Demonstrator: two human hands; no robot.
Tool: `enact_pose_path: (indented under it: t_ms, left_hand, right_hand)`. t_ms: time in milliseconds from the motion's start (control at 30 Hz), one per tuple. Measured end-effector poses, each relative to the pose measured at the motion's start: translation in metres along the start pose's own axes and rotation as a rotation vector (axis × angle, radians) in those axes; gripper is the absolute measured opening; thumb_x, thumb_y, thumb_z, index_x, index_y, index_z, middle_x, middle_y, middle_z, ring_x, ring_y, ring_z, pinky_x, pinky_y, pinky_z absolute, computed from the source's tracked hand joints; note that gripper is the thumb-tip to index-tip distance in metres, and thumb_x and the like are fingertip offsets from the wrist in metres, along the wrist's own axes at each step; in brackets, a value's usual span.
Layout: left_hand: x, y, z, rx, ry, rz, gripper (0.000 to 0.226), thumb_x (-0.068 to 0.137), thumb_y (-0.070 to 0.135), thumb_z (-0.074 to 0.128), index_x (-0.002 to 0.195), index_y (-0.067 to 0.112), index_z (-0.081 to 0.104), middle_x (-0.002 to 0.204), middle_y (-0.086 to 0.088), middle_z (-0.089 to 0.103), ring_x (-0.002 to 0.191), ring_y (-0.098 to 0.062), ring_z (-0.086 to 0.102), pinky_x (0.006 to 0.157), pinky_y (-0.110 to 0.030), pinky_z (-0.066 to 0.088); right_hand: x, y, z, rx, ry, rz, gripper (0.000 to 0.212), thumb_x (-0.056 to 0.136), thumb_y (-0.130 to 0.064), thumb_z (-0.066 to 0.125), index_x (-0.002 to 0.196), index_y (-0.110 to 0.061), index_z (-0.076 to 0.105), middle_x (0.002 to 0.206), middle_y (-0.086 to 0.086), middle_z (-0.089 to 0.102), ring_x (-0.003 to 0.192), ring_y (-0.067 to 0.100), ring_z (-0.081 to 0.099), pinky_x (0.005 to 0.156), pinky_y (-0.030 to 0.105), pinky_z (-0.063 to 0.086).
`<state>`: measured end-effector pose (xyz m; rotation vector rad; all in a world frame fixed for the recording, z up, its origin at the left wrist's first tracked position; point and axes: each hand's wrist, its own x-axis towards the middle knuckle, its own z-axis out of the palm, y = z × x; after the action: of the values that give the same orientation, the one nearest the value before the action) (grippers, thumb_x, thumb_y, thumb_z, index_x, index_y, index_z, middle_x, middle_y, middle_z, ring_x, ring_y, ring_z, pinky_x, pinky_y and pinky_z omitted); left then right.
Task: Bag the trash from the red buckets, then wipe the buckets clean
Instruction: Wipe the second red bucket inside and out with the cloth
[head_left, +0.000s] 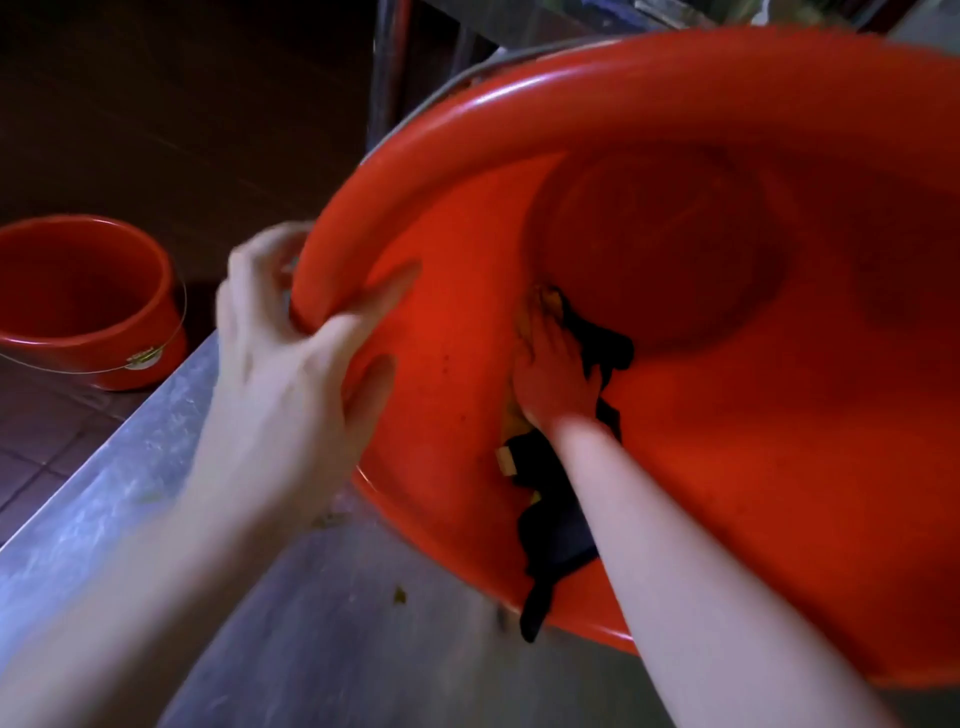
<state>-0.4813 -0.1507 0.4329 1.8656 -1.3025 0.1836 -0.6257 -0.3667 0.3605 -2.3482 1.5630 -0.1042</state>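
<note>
A big red bucket (727, 338) lies tilted on a steel table, its mouth turned toward me. My left hand (291, 343) grips its rim on the left, thumb inside and fingers curled round the outside. My right hand (550, 369) reaches deep inside and presses a dark cloth (556, 514) with yellow patches against the inner wall. The cloth trails down past the lower rim. The bucket's inside shows small dark specks. A second, smaller red bucket (78, 306) with a wire handle stands upright on the floor at the left.
The steel table (322, 623) carries a few green scraps near the bucket. Its left edge runs diagonally above a tiled floor (36, 447). Metal legs of a rack (389, 73) rise behind the bucket.
</note>
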Motion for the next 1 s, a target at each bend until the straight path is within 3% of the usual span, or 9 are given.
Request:
enact_pose_path:
  t_ms: [100,200,300,467,600,700,767,867,1000]
  left_hand:
    - [0.013,-0.01,-0.005,0.059,-0.051,0.035,0.072,0.085,0.011,0.065,0.145,0.042,0.039,0.123,-0.009,0.035,0.097,-0.029,0.052,0.082,-0.033,0.048]
    - [-0.021,-0.013,0.013,-0.046,-0.118,-0.103,0.077,0.084,0.011,0.069,0.144,0.046,0.036,0.137,-0.007,0.041,0.115,-0.029,0.049,0.084,-0.039,0.049]
    - [-0.05,-0.01,0.038,-0.168,-0.11,-0.307,0.08,0.083,0.012,0.07,0.144,0.049,0.034,0.143,-0.008,0.041,0.123,-0.024,0.045,0.084,-0.031,0.042]
    - [-0.07,0.007,0.066,-0.302,-0.059,-0.449,0.08,0.082,0.011,0.07,0.141,0.053,0.036,0.14,-0.003,0.045,0.12,-0.018,0.047,0.084,-0.023,0.038]
    - [-0.077,-0.002,0.067,-0.357,-0.045,-0.492,0.075,0.08,0.012,0.075,0.14,0.044,0.043,0.131,0.007,0.049,0.12,-0.015,0.049,0.09,-0.016,0.036]
    - [-0.079,-0.005,0.069,-0.361,-0.047,-0.492,0.074,0.079,0.013,0.076,0.14,0.041,0.044,0.132,0.003,0.051,0.121,-0.015,0.048,0.092,-0.011,0.034]
    - [-0.078,-0.004,0.069,-0.359,-0.051,-0.494,0.075,0.08,0.013,0.076,0.14,0.043,0.043,0.134,0.0,0.051,0.122,-0.013,0.047,0.092,-0.012,0.035]
    - [-0.078,-0.003,0.069,-0.36,-0.062,-0.486,0.074,0.083,0.016,0.074,0.14,0.049,0.039,0.13,0.011,0.047,0.117,-0.008,0.049,0.087,-0.016,0.039]
    - [-0.079,-0.006,0.067,-0.396,-0.06,-0.507,0.07,0.083,0.017,0.072,0.14,0.045,0.042,0.134,0.011,0.048,0.116,0.001,0.043,0.088,0.002,0.03]
  right_hand:
    - [0.001,0.013,-0.008,-0.118,-0.083,-0.057,0.055,0.102,-0.044,0.025,0.152,-0.044,0.002,0.16,-0.02,0.005,0.147,0.008,0.008,0.114,0.06,0.01]
    - [0.005,0.033,-0.022,-0.303,-0.044,-0.115,0.052,0.101,-0.047,0.026,0.151,-0.043,0.012,0.159,-0.02,0.013,0.146,0.01,0.015,0.114,0.058,0.013]
    - [0.009,0.039,-0.03,-0.431,-0.048,-0.088,0.052,0.1,-0.044,0.027,0.151,-0.041,0.016,0.159,-0.018,0.015,0.146,0.012,0.016,0.114,0.06,0.008]
    - [-0.042,-0.004,-0.001,-0.178,-0.096,-0.059,0.057,0.101,-0.038,0.026,0.153,-0.035,0.002,0.162,-0.013,-0.001,0.149,0.009,0.001,0.117,0.057,0.002]
    - [-0.114,-0.047,0.03,-0.095,0.077,-0.248,0.062,0.09,-0.046,0.021,0.152,-0.036,0.02,0.159,-0.012,0.022,0.146,0.009,0.022,0.114,0.053,0.019]
    - [-0.088,-0.043,0.025,-0.084,0.043,-0.239,0.057,0.096,-0.047,0.027,0.151,-0.042,0.016,0.159,-0.019,0.015,0.145,0.001,0.015,0.116,0.052,0.015]
    - [-0.049,-0.034,0.018,-0.102,0.021,-0.111,0.054,0.101,-0.045,0.028,0.152,-0.041,0.013,0.16,-0.019,0.01,0.146,0.0,0.009,0.117,0.053,0.011]
    - [0.001,-0.033,0.005,-0.051,-0.011,0.045,0.053,0.103,-0.041,0.024,0.153,-0.037,0.009,0.161,-0.018,0.006,0.147,0.004,0.006,0.117,0.056,0.003]
    - [0.006,-0.037,0.005,-0.099,-0.056,0.022,0.055,0.103,-0.037,0.025,0.154,-0.035,0.004,0.162,-0.015,0.002,0.149,0.008,0.003,0.117,0.057,0.0]
